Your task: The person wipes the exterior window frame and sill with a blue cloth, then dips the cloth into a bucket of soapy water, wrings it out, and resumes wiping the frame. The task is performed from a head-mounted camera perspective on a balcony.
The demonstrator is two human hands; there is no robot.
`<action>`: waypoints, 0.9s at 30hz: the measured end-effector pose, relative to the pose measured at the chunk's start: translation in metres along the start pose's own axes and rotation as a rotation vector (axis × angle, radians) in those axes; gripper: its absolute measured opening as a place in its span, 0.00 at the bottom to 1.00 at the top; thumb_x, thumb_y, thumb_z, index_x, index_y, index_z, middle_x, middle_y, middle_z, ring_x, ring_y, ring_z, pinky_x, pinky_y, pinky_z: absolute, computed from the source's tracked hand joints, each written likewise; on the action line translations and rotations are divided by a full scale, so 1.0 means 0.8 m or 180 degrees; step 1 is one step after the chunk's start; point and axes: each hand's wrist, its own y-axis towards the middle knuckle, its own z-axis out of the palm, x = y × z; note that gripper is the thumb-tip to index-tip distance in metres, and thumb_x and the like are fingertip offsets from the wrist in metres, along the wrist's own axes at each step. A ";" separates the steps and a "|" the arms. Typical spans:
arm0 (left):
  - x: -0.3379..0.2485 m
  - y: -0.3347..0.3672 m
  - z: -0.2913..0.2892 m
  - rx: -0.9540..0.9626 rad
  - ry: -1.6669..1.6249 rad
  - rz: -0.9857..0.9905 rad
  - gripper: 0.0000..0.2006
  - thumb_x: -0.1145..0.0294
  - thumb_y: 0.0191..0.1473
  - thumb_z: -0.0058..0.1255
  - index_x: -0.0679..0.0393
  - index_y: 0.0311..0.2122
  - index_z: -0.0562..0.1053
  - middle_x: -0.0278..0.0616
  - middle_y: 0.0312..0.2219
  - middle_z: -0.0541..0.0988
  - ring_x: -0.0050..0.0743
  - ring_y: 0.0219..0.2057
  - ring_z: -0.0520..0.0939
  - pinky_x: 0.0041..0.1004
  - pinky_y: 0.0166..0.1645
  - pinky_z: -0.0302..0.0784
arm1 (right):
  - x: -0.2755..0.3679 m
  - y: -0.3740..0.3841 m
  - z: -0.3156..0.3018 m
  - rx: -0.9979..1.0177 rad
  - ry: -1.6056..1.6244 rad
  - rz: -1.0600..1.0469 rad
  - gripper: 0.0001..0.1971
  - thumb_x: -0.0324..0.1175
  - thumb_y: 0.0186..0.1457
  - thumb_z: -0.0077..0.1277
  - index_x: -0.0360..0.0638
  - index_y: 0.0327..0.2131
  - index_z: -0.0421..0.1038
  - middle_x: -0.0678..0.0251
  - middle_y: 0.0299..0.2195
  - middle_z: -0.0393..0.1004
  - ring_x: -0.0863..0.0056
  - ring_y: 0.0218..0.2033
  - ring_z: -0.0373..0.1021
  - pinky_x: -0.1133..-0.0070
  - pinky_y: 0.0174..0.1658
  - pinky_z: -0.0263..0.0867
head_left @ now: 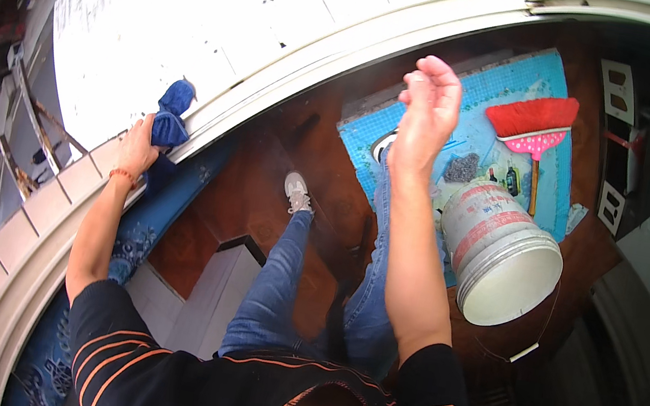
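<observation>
A dark blue cloth (173, 114) lies bunched on the pale window sill at the left. My left hand (140, 146), with an orange bead bracelet at the wrist, has its fingers closed at the cloth's edge; part of the grip is hidden. My right hand (427, 121) is raised in front of me over the blue mat, apart from everything. Its fingers are loosely bent and somewhat apart, with nothing visible in them. Beyond that hand runs the white window frame (363, 34).
A white bucket (510, 275) with a wire handle stands at the right. Next to it, a red-bristled broom (531, 118) lies on a light blue mat (469, 98) with a grey scouring pad (461, 168). Blue patterned fabric (132, 234) lines the sill's inner side. A grey box-like piece (217, 297) stands left of my legs.
</observation>
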 end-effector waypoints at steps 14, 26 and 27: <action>-0.723 0.200 -0.146 -0.2884 0.1627 0.3848 0.26 0.70 0.47 0.47 0.36 0.54 0.62 0.35 0.53 0.62 0.38 0.59 0.54 0.49 0.55 0.56 | 0.030 0.048 -0.064 -0.0996 0.0268 -0.0485 0.12 0.23 0.54 0.42 0.35 0.43 0.60 0.69 0.35 0.61 0.84 0.34 0.58 0.85 0.42 0.59; -0.517 0.149 -0.058 -0.2322 0.2103 0.3947 0.19 0.61 0.50 0.41 0.41 0.49 0.66 0.37 0.50 0.63 0.55 0.56 0.56 0.59 0.52 0.55 | 0.013 0.042 -0.069 -0.0949 -0.0442 -0.0432 0.10 0.24 0.52 0.45 0.37 0.39 0.63 0.71 0.34 0.66 0.88 0.31 0.61 0.89 0.32 0.60; -0.483 0.139 -0.048 -0.2247 0.2033 0.3959 0.20 0.62 0.48 0.42 0.42 0.50 0.66 0.37 0.51 0.62 0.54 0.56 0.55 0.58 0.52 0.54 | 0.011 0.038 -0.065 -0.0903 -0.0397 -0.0438 0.10 0.24 0.52 0.46 0.38 0.40 0.63 0.71 0.34 0.66 0.87 0.31 0.61 0.89 0.32 0.60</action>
